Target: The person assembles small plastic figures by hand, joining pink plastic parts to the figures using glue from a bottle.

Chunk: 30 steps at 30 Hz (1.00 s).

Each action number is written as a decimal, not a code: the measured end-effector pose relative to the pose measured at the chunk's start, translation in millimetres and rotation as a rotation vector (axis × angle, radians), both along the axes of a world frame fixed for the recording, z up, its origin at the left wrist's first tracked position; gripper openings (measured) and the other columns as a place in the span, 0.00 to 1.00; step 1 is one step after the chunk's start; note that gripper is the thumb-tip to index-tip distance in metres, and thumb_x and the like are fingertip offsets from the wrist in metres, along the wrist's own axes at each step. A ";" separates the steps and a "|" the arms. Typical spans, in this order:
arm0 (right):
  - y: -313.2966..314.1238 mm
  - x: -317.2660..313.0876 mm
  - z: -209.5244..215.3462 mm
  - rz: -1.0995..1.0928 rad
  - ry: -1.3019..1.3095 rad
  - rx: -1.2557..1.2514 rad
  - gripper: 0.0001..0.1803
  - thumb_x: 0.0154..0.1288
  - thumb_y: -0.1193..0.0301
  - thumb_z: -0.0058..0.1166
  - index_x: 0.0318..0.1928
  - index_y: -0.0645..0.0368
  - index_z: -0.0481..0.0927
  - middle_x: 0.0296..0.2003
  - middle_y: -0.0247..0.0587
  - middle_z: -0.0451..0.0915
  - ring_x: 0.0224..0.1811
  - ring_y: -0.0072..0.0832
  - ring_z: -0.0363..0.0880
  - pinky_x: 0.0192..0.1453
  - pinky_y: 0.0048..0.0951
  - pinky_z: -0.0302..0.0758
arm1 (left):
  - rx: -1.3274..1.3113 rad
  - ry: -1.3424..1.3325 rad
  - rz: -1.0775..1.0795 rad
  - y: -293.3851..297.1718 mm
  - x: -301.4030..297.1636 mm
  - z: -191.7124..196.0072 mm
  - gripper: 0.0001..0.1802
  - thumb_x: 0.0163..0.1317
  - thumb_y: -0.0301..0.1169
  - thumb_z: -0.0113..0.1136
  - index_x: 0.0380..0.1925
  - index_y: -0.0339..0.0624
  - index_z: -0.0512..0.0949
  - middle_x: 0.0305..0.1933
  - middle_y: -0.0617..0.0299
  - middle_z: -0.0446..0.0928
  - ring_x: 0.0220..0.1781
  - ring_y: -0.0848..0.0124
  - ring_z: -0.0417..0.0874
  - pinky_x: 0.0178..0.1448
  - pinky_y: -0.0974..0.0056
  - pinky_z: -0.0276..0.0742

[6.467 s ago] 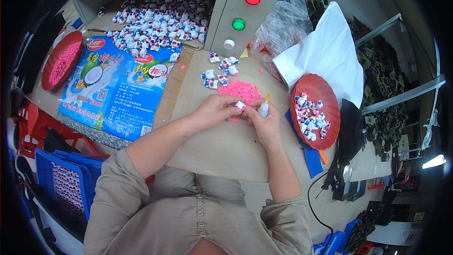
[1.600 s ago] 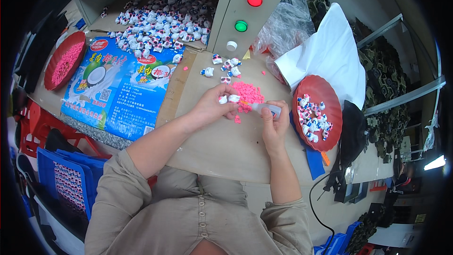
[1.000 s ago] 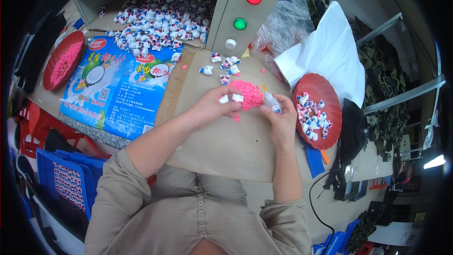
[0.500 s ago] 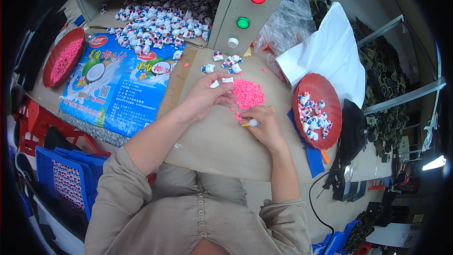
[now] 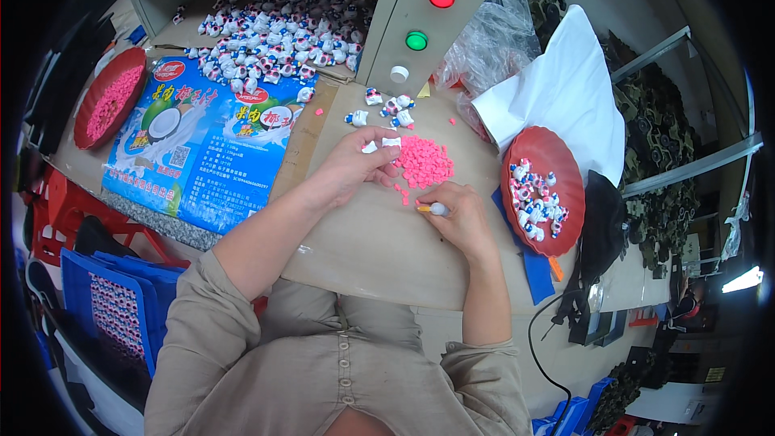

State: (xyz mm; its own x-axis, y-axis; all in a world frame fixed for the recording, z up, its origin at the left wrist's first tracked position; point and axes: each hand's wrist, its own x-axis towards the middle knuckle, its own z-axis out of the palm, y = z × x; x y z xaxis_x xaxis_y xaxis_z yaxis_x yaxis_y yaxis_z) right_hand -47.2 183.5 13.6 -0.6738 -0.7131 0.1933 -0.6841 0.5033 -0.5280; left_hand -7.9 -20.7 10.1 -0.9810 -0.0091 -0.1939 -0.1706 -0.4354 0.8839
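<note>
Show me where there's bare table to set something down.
Free: the table between the left hand, right hand and near edge; also a narrower gap between the pink pile and right bowl. Crowded: just beyond the left hand, with loose figurines, and inside the machine, heaped with more.

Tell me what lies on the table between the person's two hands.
In the head view, a few loose pink pieces lie between the left hand and right hand, beside the larger pink heap; the bottle's orange tip also points there.
</note>
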 end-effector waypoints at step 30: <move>-13.2 5.8 4.2 -0.224 -0.898 -0.722 0.07 0.52 0.77 0.54 0.33 0.62 0.72 0.27 0.36 0.77 0.30 0.18 0.76 0.28 0.14 0.68 | -0.227 0.106 -0.257 21.9 8.6 1.4 0.16 0.56 0.22 0.50 0.46 0.35 0.68 0.29 0.60 0.72 0.28 0.76 0.75 0.33 0.73 0.75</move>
